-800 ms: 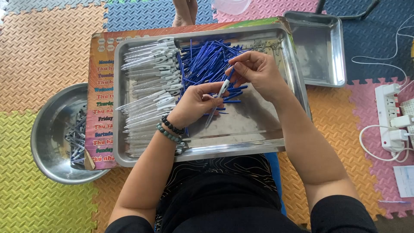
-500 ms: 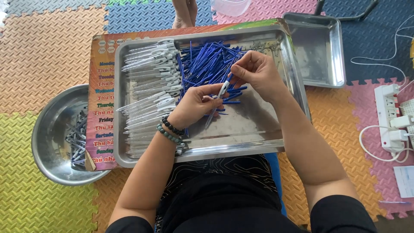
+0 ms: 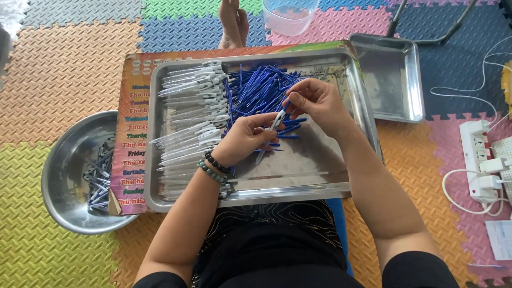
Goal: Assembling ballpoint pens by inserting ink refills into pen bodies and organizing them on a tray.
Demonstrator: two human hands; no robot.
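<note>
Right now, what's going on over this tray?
A person sits on foam floor mats over a large steel tray. The left hand holds a clear pen barrel while the right hand works at its top end. Blue refills and clear barrels lie piled in the tray; a round bowl of dark parts sits left.

Left hand (image 3: 242, 140) grips a clear pen barrel (image 3: 271, 132) over the steel tray (image 3: 298, 186) — right hand (image 3: 314, 101) pinches a blue refill (image 3: 286, 102) at its top.

I'm sitting on a floor of colourful interlocking foam mats (image 3: 64, 64), daylight everywhere, white power strip (image 3: 480, 160) off to my right.
</note>
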